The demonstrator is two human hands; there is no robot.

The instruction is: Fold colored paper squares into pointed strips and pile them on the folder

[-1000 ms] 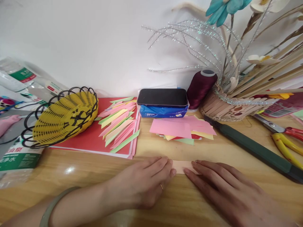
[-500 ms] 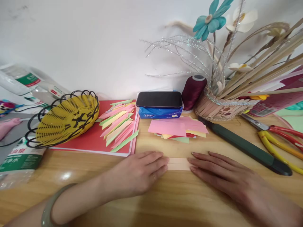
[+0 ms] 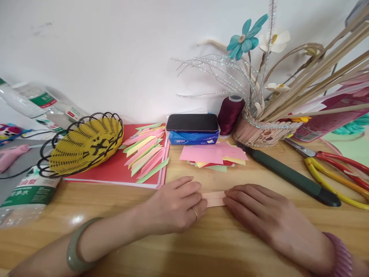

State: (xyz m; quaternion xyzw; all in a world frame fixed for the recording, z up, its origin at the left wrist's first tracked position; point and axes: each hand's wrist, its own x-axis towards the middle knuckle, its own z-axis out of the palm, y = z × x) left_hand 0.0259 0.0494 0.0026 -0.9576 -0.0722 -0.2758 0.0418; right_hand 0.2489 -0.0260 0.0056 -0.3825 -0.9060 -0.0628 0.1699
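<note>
A pale peach folded paper strip with a lengthwise crease lies low over the wooden table, between my hands. My left hand is closed on its left end, thumb and fingers bent together. At the right end my right hand has its fingers pressed together on the paper. Both ends of the strip are hidden under the fingers. Just beyond the hands sits a stack of pink, yellow and green paper slips. Folded, pointed paper pieces in similar colours lie on a red sheet at the left.
A yellow woven basket tilts at the left beside plastic bottles. Behind the slips, a phone rests on a blue tissue pack, next to a maroon thread spool. A green-handled tool, pliers and a flower basket stand right.
My left fingers have bent more around the strip's end. My right hand's fingers have drawn in closer together, and less of the strip shows. The view has shifted slightly to the right.
</note>
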